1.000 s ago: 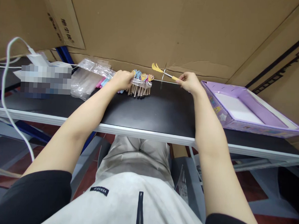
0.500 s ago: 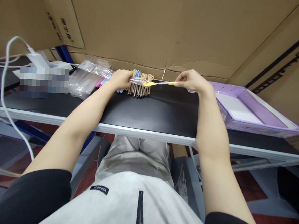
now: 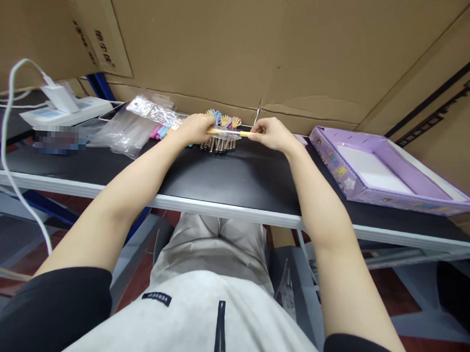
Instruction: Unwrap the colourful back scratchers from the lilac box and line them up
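Observation:
My right hand (image 3: 272,133) pinches the end of the yellow handle of a back scratcher (image 3: 245,134). Most of that scratcher lies inside a narrow clear plastic sleeve (image 3: 226,132), which my left hand (image 3: 198,128) grips at its other end. The scratcher's head is hidden by the left fingers. Just behind and beneath the sleeve is a bunch of back scratchers (image 3: 220,145) with metal rods and yellow and blue hand-shaped heads. Their pink and blue handles (image 3: 160,131) show to the left of my left hand.
Clear plastic sleeves (image 3: 121,133) lie in a stack at the left. Beyond them sits a white power strip (image 3: 71,112) with a plugged-in charger and cable. A purple open box (image 3: 375,196) stands at the right on the black table (image 3: 235,178). Cardboard (image 3: 241,50) walls the back.
My right hand has moved left, sliding the yellow back scratcher deeper into the sleeve. Its head has passed from the sleeve's mouth to my left hand, which has barely moved.

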The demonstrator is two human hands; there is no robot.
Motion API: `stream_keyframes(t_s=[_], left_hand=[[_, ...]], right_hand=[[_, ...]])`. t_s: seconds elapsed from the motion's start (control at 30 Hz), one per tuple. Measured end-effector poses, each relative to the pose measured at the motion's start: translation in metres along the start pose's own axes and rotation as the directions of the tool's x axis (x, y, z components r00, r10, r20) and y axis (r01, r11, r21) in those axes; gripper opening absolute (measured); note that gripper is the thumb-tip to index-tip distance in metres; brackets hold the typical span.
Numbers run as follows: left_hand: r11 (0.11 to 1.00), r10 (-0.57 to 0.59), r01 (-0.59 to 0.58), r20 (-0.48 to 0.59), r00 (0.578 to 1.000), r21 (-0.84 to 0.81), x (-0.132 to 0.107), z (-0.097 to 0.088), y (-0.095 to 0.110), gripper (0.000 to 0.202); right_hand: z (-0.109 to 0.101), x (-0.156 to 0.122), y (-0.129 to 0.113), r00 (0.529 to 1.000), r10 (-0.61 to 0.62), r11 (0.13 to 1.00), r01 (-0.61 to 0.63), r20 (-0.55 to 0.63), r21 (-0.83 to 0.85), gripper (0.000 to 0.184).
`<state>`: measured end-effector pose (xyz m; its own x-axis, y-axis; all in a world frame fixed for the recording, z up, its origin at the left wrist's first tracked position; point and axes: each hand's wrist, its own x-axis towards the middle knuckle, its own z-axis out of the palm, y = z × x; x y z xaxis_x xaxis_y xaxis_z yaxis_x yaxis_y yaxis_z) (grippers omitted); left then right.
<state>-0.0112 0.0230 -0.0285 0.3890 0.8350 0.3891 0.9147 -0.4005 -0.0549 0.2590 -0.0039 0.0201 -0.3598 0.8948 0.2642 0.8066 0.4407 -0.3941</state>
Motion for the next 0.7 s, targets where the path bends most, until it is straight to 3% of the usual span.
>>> stream_keyframes(t_s=[0.23,0.37,0.5,0.7], left_hand=[[1.0,-0.005,0.005,0.018,1.0,-0.006,-0.004,-0.009,0.013,0.027],[1.0,0.016,-0.016,0.014,1.0,-0.01,-0.005,-0.011,0.022,0.028],[1.0,-0.001,0.001,0.011,1.0,0.013,-0.004,-0.01,0.016,0.029],[0.999,-0.039,0.039,0.003,0.999,0.017,-0.002,-0.008,-0.002,0.021]], right_hand=[[0.028,0.001,-0.014,0.995,-0.075,0.996,0.078,-0.063,0.044,0.022],[0.034,0.001,-0.02,0.992,-0.11,0.991,0.114,-0.058,0.074,0.021],[0.019,-0.001,-0.017,0.996,-0.081,0.995,0.082,-0.021,0.053,0.021],[-0.007,-0.008,-0.007,0.989,0.02,0.998,-0.029,0.145,0.058,0.015]])
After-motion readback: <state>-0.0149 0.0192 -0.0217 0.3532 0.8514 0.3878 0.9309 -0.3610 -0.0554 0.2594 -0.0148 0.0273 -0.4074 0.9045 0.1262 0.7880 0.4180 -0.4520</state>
